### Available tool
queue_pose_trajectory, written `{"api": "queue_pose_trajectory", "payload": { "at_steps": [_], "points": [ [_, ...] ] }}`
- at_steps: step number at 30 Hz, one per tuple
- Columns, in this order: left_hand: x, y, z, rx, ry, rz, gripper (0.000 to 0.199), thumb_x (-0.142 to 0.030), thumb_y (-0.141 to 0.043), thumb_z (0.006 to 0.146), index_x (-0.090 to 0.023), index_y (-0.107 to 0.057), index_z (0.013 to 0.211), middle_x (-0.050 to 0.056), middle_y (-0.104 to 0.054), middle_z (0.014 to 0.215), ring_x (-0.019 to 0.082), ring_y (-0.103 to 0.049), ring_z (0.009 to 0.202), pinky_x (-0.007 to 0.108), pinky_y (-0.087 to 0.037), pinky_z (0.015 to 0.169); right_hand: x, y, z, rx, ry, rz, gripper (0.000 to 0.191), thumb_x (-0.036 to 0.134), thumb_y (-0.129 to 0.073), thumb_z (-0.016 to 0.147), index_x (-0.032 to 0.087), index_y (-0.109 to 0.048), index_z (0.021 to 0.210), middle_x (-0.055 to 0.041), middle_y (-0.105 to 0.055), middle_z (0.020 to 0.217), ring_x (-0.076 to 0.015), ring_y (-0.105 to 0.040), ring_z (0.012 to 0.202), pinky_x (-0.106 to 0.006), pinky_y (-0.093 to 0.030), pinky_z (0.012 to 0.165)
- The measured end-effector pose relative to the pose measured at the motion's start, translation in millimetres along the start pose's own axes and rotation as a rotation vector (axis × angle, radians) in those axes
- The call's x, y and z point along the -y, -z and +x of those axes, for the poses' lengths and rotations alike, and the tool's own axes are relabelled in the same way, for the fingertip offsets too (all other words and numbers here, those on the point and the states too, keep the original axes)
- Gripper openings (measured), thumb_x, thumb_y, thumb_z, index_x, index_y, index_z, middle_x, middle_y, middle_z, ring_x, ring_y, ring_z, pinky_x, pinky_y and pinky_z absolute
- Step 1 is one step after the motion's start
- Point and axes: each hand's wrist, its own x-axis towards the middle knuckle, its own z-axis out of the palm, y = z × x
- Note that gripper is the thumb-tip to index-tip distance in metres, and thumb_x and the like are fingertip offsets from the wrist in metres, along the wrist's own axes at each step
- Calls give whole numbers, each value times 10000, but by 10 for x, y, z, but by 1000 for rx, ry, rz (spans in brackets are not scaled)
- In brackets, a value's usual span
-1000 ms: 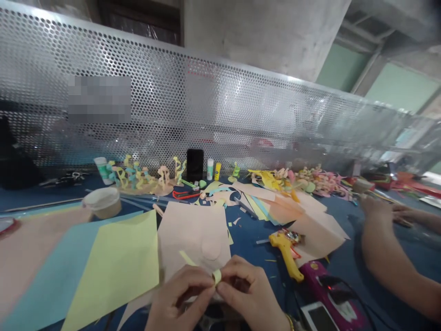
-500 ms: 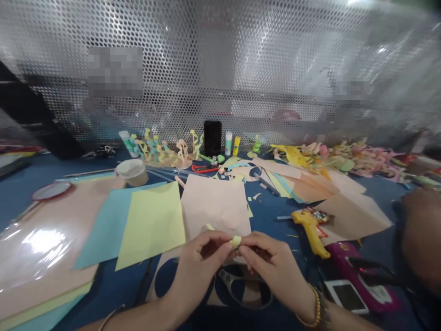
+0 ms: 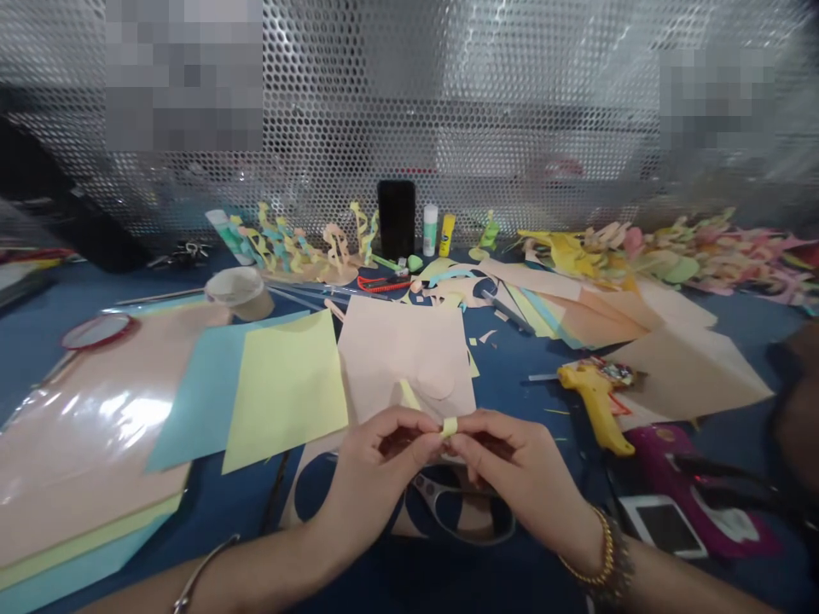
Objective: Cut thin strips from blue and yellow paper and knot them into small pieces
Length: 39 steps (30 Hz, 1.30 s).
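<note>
My left hand (image 3: 384, 460) and my right hand (image 3: 512, 465) meet in front of me, and their fingertips pinch a small pale yellow paper strip (image 3: 449, 427) bent into a narrow band. Just below them lies a pair of scissors (image 3: 461, 512) with dark loop handles, partly hidden by my hands. A pale pink paper sheet (image 3: 397, 350) with a round paper piece on it lies beyond my fingers. A yellow-green paper sheet (image 3: 285, 392) overlaps a light blue sheet (image 3: 192, 418) to the left.
A yellow glue gun (image 3: 595, 405) and a smartphone (image 3: 662, 526) lie to the right, beside a magenta object (image 3: 678, 477). Paper-strip figures (image 3: 287, 243), an upright black phone (image 3: 397, 220) and glue sticks (image 3: 430, 230) stand before a perforated metal screen (image 3: 409, 94). A co-worker's arm (image 3: 799, 409) enters at right.
The view has swung level and lower, bringing the scissors and both my forearms into sight. The co-worker's arm has drawn toward the right edge. My fingers still pinch the yellow strip.
</note>
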Motion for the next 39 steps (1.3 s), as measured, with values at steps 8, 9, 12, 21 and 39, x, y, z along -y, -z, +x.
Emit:
{"api": "queue_pose_trajectory", "payload": {
  "at_steps": [8, 9, 12, 21, 39],
  "points": [
    [-5, 25, -22, 235, -127, 104, 291, -187, -614, 840, -327, -650, 1093, 5, -627, 1115, 150, -619, 980, 214, -530, 782, -9, 10, -10, 44, -41, 71, 131, 299, -639, 788, 177, -683, 777, 21, -599, 570, -83, -538, 453, -179, -449, 447],
    [-6, 27, -23, 246, -145, 132, 276, -184, -603, 849, -328, -662, 1077, 3, -638, 1098, 151, -617, 987, 213, -524, 785, -9, 9, -12, 53, -54, 88, 125, 295, -645, 785, 175, -675, 769, 25, -596, 567, -79, -543, 441, -173, -446, 438],
    [11, 33, -30, 229, -145, 175, 275, -194, -605, 855, -343, -668, 1077, -9, -686, 1022, 140, -643, 917, 213, -519, 761, -8, 10, -12, 57, -77, 117, 120, 291, -662, 776, 172, -660, 767, 32, -601, 583, -63, -561, 420, -150, -432, 421],
    [87, 40, -28, 167, -68, 115, 265, -209, -620, 851, -345, -681, 1070, -27, -723, 1018, 124, -678, 875, 197, -534, 772, -33, 24, -12, 57, -72, 125, 171, 347, -645, 810, 177, -660, 818, 34, -595, 586, -66, -573, 418, -158, -443, 426],
    [-6, 22, -5, 172, 80, 9, 256, -200, -692, 776, -233, -688, 1029, 10, -738, 898, 136, -686, 807, 202, -548, 740, -32, 63, 45, 125, -119, 250, 225, 391, -584, 855, 175, -557, 801, 57, -539, 611, -45, -486, 419, -169, -409, 410]
  ]
}}
